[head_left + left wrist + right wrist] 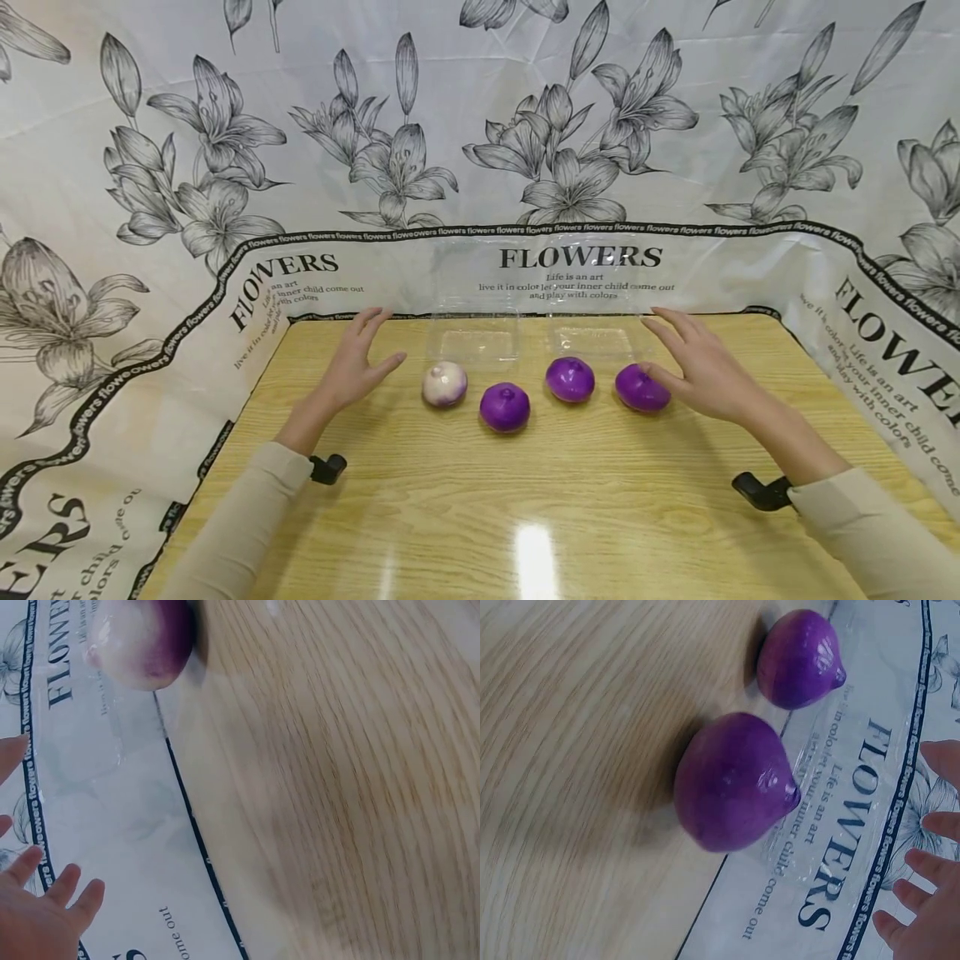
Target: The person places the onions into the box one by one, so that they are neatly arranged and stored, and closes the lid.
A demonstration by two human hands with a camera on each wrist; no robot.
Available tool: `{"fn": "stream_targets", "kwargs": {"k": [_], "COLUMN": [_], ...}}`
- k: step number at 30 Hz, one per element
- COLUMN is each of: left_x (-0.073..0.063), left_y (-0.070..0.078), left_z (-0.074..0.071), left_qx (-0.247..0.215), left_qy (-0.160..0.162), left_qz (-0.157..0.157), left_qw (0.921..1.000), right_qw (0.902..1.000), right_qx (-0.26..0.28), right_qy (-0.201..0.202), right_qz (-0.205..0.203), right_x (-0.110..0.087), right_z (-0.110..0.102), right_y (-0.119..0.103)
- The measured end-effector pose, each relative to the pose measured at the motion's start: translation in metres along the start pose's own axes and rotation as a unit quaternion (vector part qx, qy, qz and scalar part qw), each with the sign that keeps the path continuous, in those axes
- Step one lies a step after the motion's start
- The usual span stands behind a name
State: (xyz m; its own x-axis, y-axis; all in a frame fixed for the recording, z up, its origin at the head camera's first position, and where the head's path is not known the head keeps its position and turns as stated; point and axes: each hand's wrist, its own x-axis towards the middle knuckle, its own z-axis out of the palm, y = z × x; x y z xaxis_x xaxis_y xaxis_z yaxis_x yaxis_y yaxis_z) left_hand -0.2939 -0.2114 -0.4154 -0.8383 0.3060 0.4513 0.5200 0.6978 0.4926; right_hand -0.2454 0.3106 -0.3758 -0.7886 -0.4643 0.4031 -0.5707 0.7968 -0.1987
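Front purple onion (505, 407) sits on wood-grain table (420, 508), between both hands, touching neither. Left of it, slightly behind: whitish-purple onion (442, 385), then left hand (354, 367), fingers extended, holding nothing. Right of it, slightly behind: middle purple onion (570, 380), then right purple onion (636, 390), partly hidden by thumb of right hand (708, 379), spread, grasping nothing. Behind it: two clear plastic boxes (474, 353), then FLOWERS-print cloth (397, 279). Its nub points up; body squat, wider sideways.
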Motion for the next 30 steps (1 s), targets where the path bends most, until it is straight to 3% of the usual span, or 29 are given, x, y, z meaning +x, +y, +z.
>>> {"fn": "stream_targets", "kwargs": {"k": [8,17,23,30], "left_x": [0.001,0.005,0.006,0.008], "left_y": [0.006,0.011,0.010,0.010], "left_z": [0.004,0.010,0.014,0.019], "left_qx": [-0.053,-0.120,-0.142,-0.137], "left_qy": [0.011,0.011,0.014,0.010], "left_qz": [-0.031,-0.067,-0.082,-0.096], "left_qw": [0.9981,0.9905,0.9864,0.9859], "right_qw": [0.9998,0.9989,0.9978,0.9954], "right_qx": [0.020,0.044,0.062,0.086], "right_qy": [-0.005,-0.008,-0.016,-0.042], "right_qz": [-0.003,-0.013,-0.017,0.007], "right_x": [0.007,0.015,0.020,0.023], "right_z": [0.008,0.018,0.026,0.032], "right_y": [-0.014,-0.032,-0.041,-0.052]}}
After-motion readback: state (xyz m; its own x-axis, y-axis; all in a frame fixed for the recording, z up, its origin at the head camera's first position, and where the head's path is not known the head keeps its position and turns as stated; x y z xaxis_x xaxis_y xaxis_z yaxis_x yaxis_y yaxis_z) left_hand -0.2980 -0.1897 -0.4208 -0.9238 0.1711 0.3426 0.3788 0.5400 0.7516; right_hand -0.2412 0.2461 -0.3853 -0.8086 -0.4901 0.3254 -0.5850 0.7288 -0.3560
